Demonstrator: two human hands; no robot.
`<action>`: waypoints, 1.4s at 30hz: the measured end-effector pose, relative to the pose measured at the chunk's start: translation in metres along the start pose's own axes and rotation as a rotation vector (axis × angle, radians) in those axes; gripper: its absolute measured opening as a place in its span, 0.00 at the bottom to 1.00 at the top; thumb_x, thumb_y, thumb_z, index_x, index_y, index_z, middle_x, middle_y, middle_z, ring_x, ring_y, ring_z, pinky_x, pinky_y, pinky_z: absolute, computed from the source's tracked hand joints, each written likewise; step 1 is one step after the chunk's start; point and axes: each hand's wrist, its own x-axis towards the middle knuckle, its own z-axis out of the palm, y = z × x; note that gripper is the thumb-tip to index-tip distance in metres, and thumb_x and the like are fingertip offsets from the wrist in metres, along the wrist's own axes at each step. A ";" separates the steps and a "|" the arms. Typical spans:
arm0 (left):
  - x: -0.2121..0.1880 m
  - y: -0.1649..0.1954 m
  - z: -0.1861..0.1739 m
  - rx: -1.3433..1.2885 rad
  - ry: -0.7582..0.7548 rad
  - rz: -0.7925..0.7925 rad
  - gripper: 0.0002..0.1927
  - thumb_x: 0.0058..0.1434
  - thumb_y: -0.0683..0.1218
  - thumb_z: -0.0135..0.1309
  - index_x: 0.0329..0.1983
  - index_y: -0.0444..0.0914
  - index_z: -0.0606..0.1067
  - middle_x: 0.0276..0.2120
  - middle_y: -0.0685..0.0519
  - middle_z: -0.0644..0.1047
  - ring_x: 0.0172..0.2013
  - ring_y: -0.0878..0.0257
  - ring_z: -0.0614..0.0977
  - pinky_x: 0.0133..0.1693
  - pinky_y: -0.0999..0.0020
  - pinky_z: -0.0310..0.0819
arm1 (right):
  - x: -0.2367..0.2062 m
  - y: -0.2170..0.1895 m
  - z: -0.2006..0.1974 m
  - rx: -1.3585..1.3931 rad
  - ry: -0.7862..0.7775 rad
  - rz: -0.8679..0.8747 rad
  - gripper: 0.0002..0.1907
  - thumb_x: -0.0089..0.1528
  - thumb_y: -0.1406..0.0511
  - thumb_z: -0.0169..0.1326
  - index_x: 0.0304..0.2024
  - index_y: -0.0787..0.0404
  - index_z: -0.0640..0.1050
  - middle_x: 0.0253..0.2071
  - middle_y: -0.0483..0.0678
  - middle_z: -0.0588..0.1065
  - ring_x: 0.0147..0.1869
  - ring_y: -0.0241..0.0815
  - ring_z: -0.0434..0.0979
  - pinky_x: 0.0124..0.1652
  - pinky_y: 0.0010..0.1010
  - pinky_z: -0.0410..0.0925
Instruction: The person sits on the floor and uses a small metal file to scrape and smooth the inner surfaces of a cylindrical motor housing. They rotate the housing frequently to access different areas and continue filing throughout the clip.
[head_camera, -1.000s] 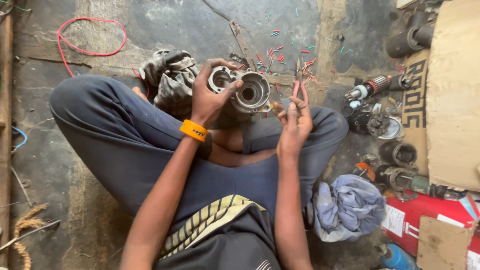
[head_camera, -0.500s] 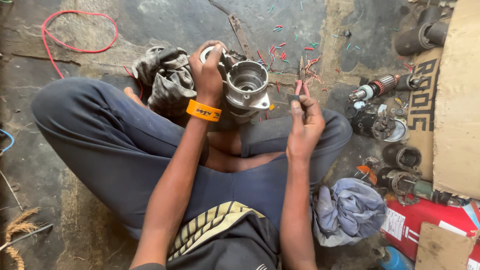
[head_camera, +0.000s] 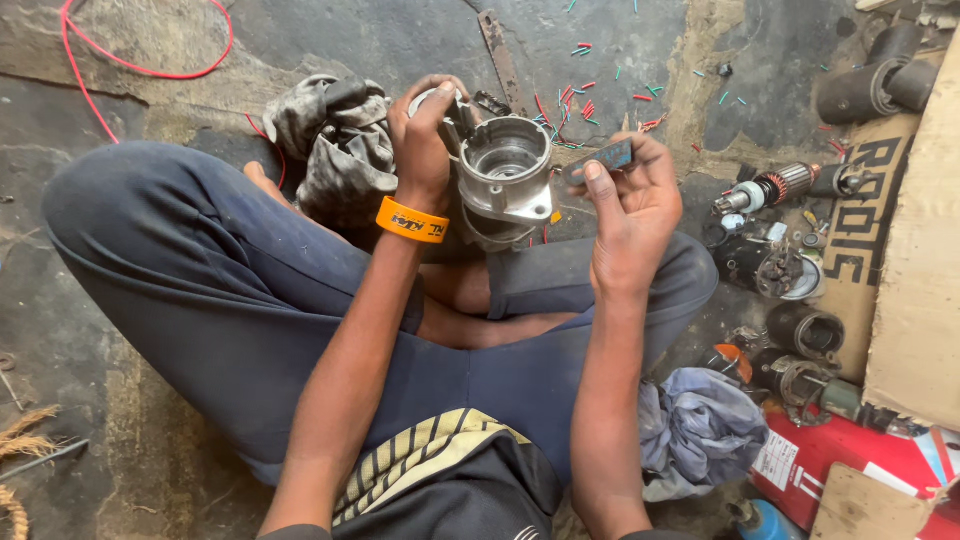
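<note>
The person is sitting cross-legged on the concrete floor (head_camera: 400, 40), working over their lap. The left hand (head_camera: 425, 135), wearing an orange wristband (head_camera: 412, 220), is closing around the far side of a silver metal motor housing (head_camera: 503, 170), fingers curling over its rim and holding it with the open bore facing up. The housing is sitting just above the knees, directly between the two hands. The right hand (head_camera: 635, 195) is hovering just beside the housing, pinching a small dark flat piece (head_camera: 603, 158) between thumb and fingertips, with one end of the piece pointing toward the housing rim; whether it is touching the rim cannot be told. Just beyond the left hand, a grimy grey rag (head_camera: 335, 140) is lying on the floor. Past the right hand, bits of coloured wire clippings (head_camera: 585, 100) are lying scattered. Further out on the right hand's side, an armature (head_camera: 765, 188) and other dark motor parts (head_camera: 775, 265) are resting beside cardboard (head_camera: 915, 280). Nearer the body on that side, a blue-grey cloth (head_camera: 700, 425) is lying bunched. A red wire (head_camera: 130, 65) is looping well away beyond the left hand.
</note>
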 end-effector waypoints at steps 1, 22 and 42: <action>0.000 0.000 0.001 0.015 0.001 0.002 0.11 0.66 0.44 0.50 0.33 0.31 0.76 0.27 0.49 0.78 0.27 0.63 0.80 0.33 0.70 0.73 | 0.001 0.001 0.000 -0.022 -0.016 -0.041 0.13 0.69 0.76 0.58 0.54 0.67 0.71 0.45 0.49 0.76 0.47 0.34 0.77 0.46 0.26 0.73; 0.003 -0.012 0.010 0.013 0.015 0.036 0.10 0.65 0.43 0.51 0.35 0.31 0.77 0.28 0.51 0.79 0.27 0.64 0.81 0.33 0.70 0.74 | 0.018 -0.028 0.005 -0.254 -0.189 0.069 0.14 0.68 0.75 0.51 0.57 0.71 0.74 0.38 0.46 0.77 0.35 0.29 0.73 0.33 0.20 0.65; 0.002 -0.009 0.023 0.268 0.069 0.175 0.11 0.64 0.45 0.53 0.36 0.30 0.79 0.29 0.52 0.80 0.30 0.67 0.79 0.37 0.71 0.75 | 0.043 -0.005 -0.005 -0.299 -0.240 0.085 0.12 0.70 0.72 0.52 0.54 0.72 0.77 0.36 0.44 0.76 0.36 0.28 0.73 0.38 0.20 0.68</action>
